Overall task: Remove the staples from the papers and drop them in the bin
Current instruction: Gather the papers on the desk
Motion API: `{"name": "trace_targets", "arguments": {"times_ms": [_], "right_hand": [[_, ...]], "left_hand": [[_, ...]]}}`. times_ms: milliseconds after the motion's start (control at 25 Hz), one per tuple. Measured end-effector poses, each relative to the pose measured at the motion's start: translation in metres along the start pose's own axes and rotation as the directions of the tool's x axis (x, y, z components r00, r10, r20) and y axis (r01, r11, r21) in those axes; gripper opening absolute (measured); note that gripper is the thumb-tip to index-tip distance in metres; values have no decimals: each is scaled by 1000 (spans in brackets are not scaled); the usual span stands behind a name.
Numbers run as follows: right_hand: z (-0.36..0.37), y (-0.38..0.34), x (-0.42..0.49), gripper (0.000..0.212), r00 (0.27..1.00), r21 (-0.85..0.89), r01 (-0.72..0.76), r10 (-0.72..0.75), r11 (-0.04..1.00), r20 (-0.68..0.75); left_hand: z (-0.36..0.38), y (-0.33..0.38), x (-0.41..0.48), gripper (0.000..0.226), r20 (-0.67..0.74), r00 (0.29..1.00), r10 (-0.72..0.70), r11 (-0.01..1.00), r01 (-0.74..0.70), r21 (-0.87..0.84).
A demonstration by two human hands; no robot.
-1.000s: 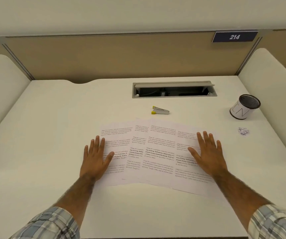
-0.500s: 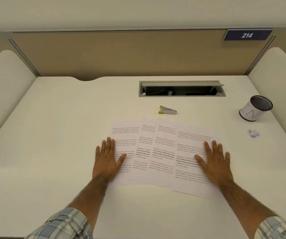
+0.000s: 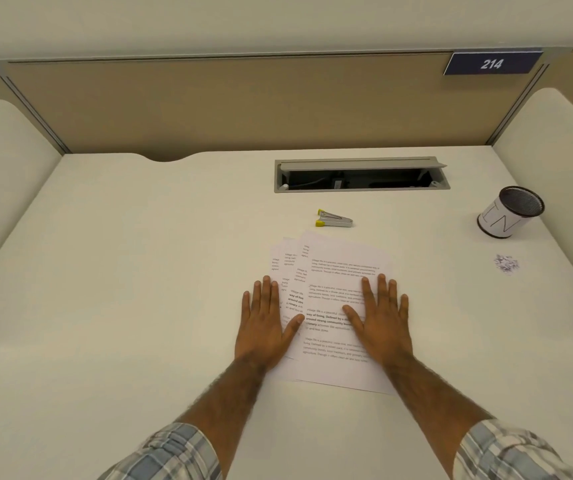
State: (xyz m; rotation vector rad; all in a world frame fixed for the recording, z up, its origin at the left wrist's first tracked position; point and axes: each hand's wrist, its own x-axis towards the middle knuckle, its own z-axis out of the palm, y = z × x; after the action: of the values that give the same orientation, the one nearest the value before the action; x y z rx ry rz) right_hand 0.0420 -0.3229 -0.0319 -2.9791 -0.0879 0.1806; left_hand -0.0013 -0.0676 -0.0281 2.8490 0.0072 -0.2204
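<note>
Several printed white papers [image 3: 340, 271] lie overlapped in a loose stack at the middle of the desk. My left hand [image 3: 266, 322] rests flat on the stack's left edge, fingers apart. My right hand [image 3: 380, 317] lies flat on the top sheet, fingers spread. A silver staple remover with yellow tips [image 3: 333, 218] sits just beyond the papers. The bin [image 3: 510, 212], a small white cup with a dark mesh inside, stands at the far right. A little pile of loose staples [image 3: 506, 263] lies on the desk in front of the bin.
The white desk [image 3: 139, 271] has a grey cable tray opening [image 3: 361, 174] at the back. Padded side dividers stand left [image 3: 4, 161] and right [image 3: 555, 140]. A tan back panel carries a blue sign reading 214 [image 3: 492, 63].
The papers were fanned out wide; both hands slid inward and gathered them into a narrower overlapping stack. The hands now lie closer together.
</note>
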Motion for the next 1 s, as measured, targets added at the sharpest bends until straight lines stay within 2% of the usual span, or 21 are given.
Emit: {"name": "trace_targets", "arguments": {"times_ms": [160, 360, 480, 560, 640, 760, 880, 1000], "right_hand": [[3, -24, -2, 83, 1000, 13, 25, -25, 1000, 10], [0, -53, 0, 79, 989, 95, 144, -145, 985, 9], [-17, -35, 33, 82, 999, 161, 47, -43, 986, -28], [-29, -12, 60, 89, 998, 150, -58, 55, 987, 21], [-40, 6, 83, 95, 991, 136, -93, 79, 986, 103], [-48, 12, 103, 99, 979, 110, -53, 30, 993, 199], [-46, 5, 100, 97, 982, 107, 27, -47, 994, 185], [-47, -4, 93, 93, 983, 181, 53, -83, 982, 162]], "left_hand": [[1, 4, 3, 107, -12, 1000, -4, 1000, 4, -23], [4, 2, 4, 93, -50, 998, 34, 999, -33, 9], [6, 1, 5, 88, -49, 998, 41, 998, -39, 41], [6, 2, 5, 88, -51, 998, 43, 998, -41, 38], [5, 1, 5, 87, -55, 998, 40, 999, -38, 30], [5, 1, 5, 87, -51, 998, 39, 999, -38, 27], [4, 1, 5, 88, -45, 998, 35, 999, -34, 30], [5, 2, 5, 88, -42, 999, 34, 999, -32, 42]]}}
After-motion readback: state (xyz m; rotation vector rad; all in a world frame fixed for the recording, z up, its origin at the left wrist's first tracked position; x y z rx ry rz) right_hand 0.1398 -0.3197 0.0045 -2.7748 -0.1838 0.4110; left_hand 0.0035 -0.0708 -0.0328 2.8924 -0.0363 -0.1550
